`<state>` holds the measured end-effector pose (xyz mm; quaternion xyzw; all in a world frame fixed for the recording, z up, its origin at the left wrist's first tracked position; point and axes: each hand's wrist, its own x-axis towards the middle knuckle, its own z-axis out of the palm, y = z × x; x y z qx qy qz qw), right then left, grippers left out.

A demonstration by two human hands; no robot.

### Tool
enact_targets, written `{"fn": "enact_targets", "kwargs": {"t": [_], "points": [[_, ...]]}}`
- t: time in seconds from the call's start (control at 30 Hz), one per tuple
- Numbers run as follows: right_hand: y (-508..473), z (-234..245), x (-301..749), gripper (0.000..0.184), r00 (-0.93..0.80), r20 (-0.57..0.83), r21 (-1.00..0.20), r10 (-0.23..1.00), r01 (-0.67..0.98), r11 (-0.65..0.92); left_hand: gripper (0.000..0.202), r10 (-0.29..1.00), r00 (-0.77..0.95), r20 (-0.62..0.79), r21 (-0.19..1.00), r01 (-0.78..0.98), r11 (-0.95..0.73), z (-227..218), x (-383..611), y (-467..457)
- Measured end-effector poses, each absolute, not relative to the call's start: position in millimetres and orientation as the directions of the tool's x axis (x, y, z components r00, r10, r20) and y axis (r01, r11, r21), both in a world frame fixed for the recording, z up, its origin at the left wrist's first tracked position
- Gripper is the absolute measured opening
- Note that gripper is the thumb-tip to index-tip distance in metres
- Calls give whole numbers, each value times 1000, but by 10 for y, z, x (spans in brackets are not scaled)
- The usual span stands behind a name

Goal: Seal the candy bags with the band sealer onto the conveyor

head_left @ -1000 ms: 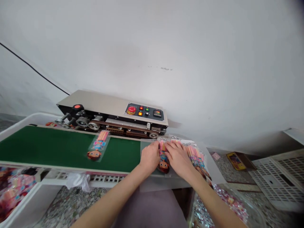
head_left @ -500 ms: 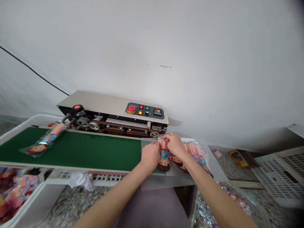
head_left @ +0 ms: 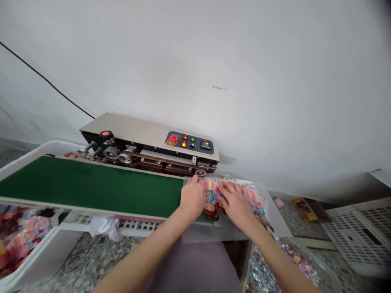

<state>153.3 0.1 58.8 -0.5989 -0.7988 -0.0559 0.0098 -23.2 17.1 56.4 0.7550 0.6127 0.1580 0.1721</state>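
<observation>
Machine, control panel: display showed red digits above green, too small to read surely; red button and green button bore pale marks, unclear. Cartoon packet: coloured lettering, unreadable.

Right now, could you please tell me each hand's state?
Left hand: fingers curled beside the doll-faced packet; any grip cannot be told.
Right hand: fingers bent at the packet's other side; any grip cannot be told.

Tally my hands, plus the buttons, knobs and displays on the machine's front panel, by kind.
Hands, left hand and right hand: 2
Large red button: 1
Small lit buttons, red one, green one, orange one: 3
Black knob: 1
Display: 1
Total: 8
</observation>
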Motion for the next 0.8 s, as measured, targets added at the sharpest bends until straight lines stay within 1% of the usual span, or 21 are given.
{"fn": "enact_targets", "kwargs": {"t": [0.03,0.1,0.17,0.23,0.3,0.4,0.47,0.57,0.6,0.63,0.73,0.8], "points": [[-21,572,1534,35,-277,88,80,957,959,270,34,967,247,59,460,853,-246,579,-232,144],[-44,551,1534,36,-265,90,79,960,963,258,40,906,408,116,462,785,-413,556,-230,82],[-54,541,1537,37,-259,90,78,962,964,253,51,813,567,136,429,706,-564,458,-251,27],[-62,532,1544,37,-264,90,79,960,963,257,61,753,645,130,370,673,-640,316,-321,-4],[-71,520,1547,37,-264,86,89,961,962,257,62,738,661,134,318,677,-664,186,-436,-6],[-74,500,1533,38,-243,68,107,968,966,235,59,758,640,130,267,713,-648,111,-635,18],[-65,500,1510,38,-234,61,111,970,968,226,59,788,604,118,230,756,-613,157,-723,25],[-43,543,1474,37,-242,55,114,969,965,235,59,855,506,114,174,837,-519,299,-705,5],[-36,567,1465,37,-241,53,119,969,965,234,57,855,503,126,167,839,-519,338,-657,-7],[-32,593,1459,37,-237,52,127,970,965,229,55,832,536,143,165,816,-554,362,-595,-17],[-34,656,1457,38,-207,56,174,977,965,194,56,686,698,205,179,662,-727,315,-397,-31],[-52,669,1465,39,-183,48,211,982,963,169,62,646,728,228,184,619,-763,208,-319,-26]]}}
